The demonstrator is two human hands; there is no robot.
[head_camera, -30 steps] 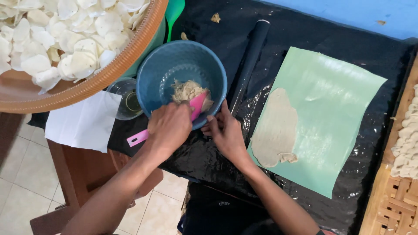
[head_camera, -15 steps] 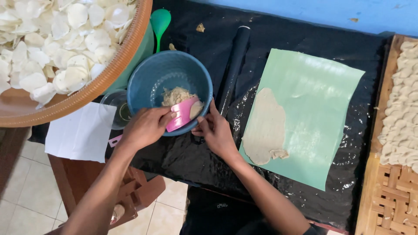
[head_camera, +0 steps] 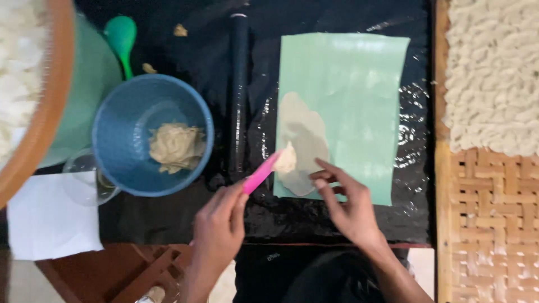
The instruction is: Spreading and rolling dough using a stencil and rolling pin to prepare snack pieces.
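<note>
My left hand [head_camera: 216, 235] pinches the handle of a pink spatula [head_camera: 259, 174], fingers closed firmly round it, and on its tip sits a small lump of dough [head_camera: 286, 160], pale and sticky-looking. I judge the lump soft and light, likely to cling to the blade and smear instead of dropping cleanly, so the handle is the place to grip, not the dough itself. My right hand [head_camera: 351, 207] holds nothing; its fingers are spread loosely, the tips resting on the near edge of the green sheet [head_camera: 359, 95], just beside the thin flattened dough patch [head_camera: 303, 134] already spread there. The sheet looks thin and limp (it would slide or curl if not pinned). It lies on black plastic covering the tabletop [head_camera: 415, 185], glossy and probably slippery. A black rolling pin [head_camera: 238, 95] lies between the sheet and the blue bowl [head_camera: 120, 120], which holds more dough toward the left edge. A woven tray [head_camera: 488, 224] fills the right edge.
</note>
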